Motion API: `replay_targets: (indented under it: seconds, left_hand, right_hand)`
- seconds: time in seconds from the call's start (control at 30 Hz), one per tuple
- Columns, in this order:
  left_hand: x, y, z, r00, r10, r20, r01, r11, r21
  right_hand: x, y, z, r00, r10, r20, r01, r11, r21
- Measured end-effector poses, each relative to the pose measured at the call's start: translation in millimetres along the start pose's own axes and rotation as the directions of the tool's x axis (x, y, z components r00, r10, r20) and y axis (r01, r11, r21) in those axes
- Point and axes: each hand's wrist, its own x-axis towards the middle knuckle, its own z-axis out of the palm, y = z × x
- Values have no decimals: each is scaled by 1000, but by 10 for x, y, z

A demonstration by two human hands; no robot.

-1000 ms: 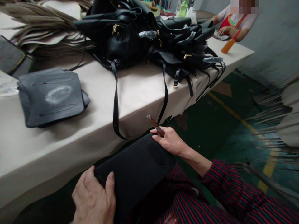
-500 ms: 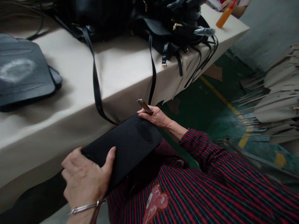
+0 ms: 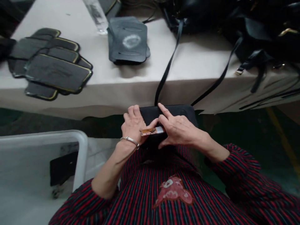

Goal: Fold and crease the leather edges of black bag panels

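Note:
A flat black panel [image 3: 180, 112] lies at my lap against the table's front edge. My left hand [image 3: 133, 126] grips its left end, thumb on top and fingers over the far edge. My right hand [image 3: 179, 129] rests over the panel's middle with the index finger stretched forward. A brown and white stick-like tool [image 3: 152, 131] sits between the thumb and fingers of my right hand, its end near my left thumb. Two black straps [image 3: 167, 67] hang from the table down to the panel.
On the white-covered table [image 3: 131, 73] lie grey panels with yellow edges [image 3: 58, 70], a stack of dark pieces [image 3: 128, 40], a clear container [image 3: 96, 15] and black bags [image 3: 211, 18]. A white bin [image 3: 82, 150] holding a black piece stands at lower left.
The view has swung left, bringing in the bin and yellow-edged panels. My right hand has moved from the panel's far right corner to its middle, with the tool.

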Motion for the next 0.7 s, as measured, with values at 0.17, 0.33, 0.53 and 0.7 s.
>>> replay_targets:
  seconds: [0.17, 0.33, 0.53, 0.7]
  left_hand:
    - [90, -271, 58, 996, 81, 36, -67, 953, -296]
    - [-359, -736, 276, 985, 164, 55, -22, 437, -899]
    - [-881, -516, 504, 980, -197, -6, 58, 320, -946]
    - [-848, -441, 516, 970, -244, -22, 50, 286, -957]
  right_hand:
    - [221, -41, 10, 996, 43, 77, -35, 994, -107]
    - [271, -70, -39, 992, 72, 102, -54, 983, -175]
    - [318, -128, -26, 990, 98, 104, -80, 983, -165]
    - [328, -151, -33, 985, 116, 124, -97, 985, -145]
